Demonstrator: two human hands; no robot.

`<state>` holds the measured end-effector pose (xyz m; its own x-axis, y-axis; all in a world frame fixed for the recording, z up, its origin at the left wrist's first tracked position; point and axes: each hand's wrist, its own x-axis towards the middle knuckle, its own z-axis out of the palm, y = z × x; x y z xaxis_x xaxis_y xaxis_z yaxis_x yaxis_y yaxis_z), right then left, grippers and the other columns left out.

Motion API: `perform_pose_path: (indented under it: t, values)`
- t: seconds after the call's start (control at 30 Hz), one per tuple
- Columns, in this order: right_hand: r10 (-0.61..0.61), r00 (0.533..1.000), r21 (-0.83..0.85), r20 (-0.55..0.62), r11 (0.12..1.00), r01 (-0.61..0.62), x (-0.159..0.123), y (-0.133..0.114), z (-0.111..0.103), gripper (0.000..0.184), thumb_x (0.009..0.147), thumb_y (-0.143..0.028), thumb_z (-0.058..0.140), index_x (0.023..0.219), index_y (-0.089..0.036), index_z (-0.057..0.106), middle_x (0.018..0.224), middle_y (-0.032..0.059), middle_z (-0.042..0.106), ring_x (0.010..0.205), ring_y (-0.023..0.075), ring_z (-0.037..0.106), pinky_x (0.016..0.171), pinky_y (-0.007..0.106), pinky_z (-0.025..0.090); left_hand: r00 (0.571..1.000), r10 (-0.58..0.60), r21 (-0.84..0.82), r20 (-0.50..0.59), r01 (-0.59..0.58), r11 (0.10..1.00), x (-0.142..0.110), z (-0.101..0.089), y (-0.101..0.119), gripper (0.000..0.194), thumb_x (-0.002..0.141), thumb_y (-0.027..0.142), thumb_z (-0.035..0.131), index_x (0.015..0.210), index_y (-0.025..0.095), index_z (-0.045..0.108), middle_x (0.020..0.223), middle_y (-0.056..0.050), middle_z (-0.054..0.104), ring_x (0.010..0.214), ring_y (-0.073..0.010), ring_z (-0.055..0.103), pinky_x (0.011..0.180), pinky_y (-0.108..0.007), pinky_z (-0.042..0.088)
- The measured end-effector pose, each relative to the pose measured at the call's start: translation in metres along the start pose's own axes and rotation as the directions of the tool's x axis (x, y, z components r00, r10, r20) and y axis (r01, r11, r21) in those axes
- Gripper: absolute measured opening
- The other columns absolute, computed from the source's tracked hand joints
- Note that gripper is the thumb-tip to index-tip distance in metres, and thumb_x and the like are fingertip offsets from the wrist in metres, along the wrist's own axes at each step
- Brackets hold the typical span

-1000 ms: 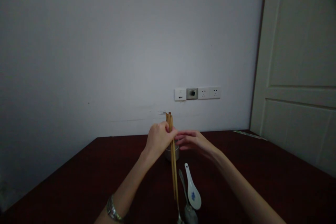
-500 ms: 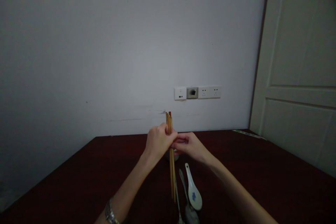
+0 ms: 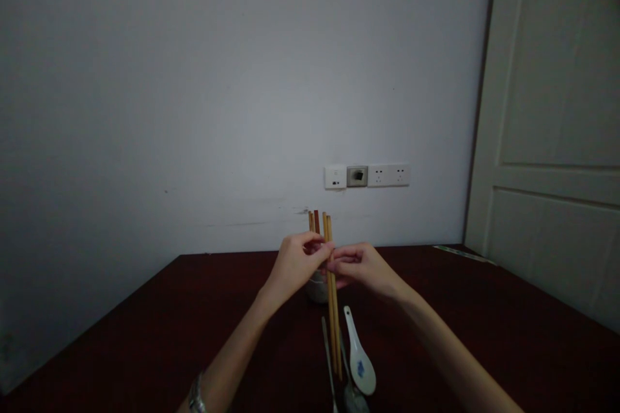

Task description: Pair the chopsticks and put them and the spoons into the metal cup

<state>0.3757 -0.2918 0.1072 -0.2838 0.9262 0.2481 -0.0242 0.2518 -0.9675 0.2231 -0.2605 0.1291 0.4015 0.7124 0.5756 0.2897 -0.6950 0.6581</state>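
A pair of light wooden chopsticks (image 3: 334, 322) stands nearly upright in front of me. My left hand (image 3: 300, 261) pinches them between thumb and fingers. My right hand (image 3: 365, 268) meets them from the other side, its thumb and fingers closed on the same sticks. Behind the hands is a greyish cup (image 3: 317, 290), partly covered by them. Other wooden chopsticks (image 3: 311, 222) and a reddish-brown stick (image 3: 316, 218) rise behind my left hand; their lower ends are hidden.
On the dark red table (image 3: 145, 335) lie a white ceramic spoon (image 3: 362, 368) with a blue mark, a metal spoon (image 3: 356, 400) and a thin metal utensil (image 3: 328, 355). A wall with sockets (image 3: 389, 175) stands behind; a pale door (image 3: 557, 142) is at right.
The chopstick pair has shifted right, apart from the other sticks, which now show separately behind my left hand. Both hands have moved slightly right, and more of the cup shows.
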Motion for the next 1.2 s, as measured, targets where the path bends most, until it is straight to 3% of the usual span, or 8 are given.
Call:
perform_pose_path:
  t: [0.13, 0.3, 0.8, 1.2]
  values:
    - [0.008, 1.000, -0.028, 0.016, 1.000, -0.008, -0.0025, -0.0050, -0.0031, 0.030, 0.062, -0.035, 0.069, 0.080, -0.011, 0.066, 0.078, 0.0083, 0.068, 0.071, 0.0180, 0.064, 0.065, 0.031, 0.052, 0.996, -0.013, -0.314, 0.084, 0.038, 0.949, 0.0024, -0.0021, -0.0019, 0.024, 0.071, 0.033, 0.060, 0.073, 0.010, 0.064, 0.069, -0.004, 0.063, 0.062, -0.0122, 0.054, 0.057, -0.022, 0.042]
    - [0.001, 0.999, -0.032, 0.040, 0.999, 0.001, -0.0030, -0.0061, -0.0034, 0.030, 0.063, -0.034, 0.068, 0.081, -0.011, 0.066, 0.079, 0.0086, 0.068, 0.071, 0.0172, 0.064, 0.065, 0.030, 0.052, 0.994, -0.082, -0.423, 0.070, 0.104, 0.900, 0.0029, 0.0003, -0.0023, 0.024, 0.067, 0.032, 0.065, 0.074, 0.009, 0.066, 0.071, -0.006, 0.065, 0.065, -0.0142, 0.057, 0.061, -0.024, 0.043]
    - [0.031, 0.999, -0.058, 0.020, 0.998, -0.030, -0.0011, -0.0038, -0.0046, 0.037, 0.059, -0.039, 0.070, 0.083, -0.011, 0.067, 0.080, 0.0084, 0.068, 0.073, 0.0182, 0.064, 0.068, 0.032, 0.052, 0.998, -0.060, -0.379, 0.034, 0.069, 0.923, 0.0027, 0.0014, -0.0050, 0.022, 0.068, 0.031, 0.063, 0.073, 0.010, 0.066, 0.069, -0.005, 0.063, 0.063, -0.0136, 0.054, 0.059, -0.023, 0.041]
    - [-0.026, 0.994, -0.073, -0.110, 0.997, 0.018, 0.0021, 0.0017, -0.0042, 0.031, 0.055, -0.035, 0.073, 0.074, -0.013, 0.063, 0.065, 0.0013, 0.063, 0.060, 0.0121, 0.060, 0.056, 0.025, 0.051, 0.998, -0.067, -0.360, 0.005, 0.064, 0.931, 0.0036, 0.0053, -0.0085, 0.019, 0.067, 0.028, 0.063, 0.072, 0.010, 0.064, 0.067, -0.004, 0.061, 0.062, -0.0124, 0.051, 0.059, -0.023, 0.040]
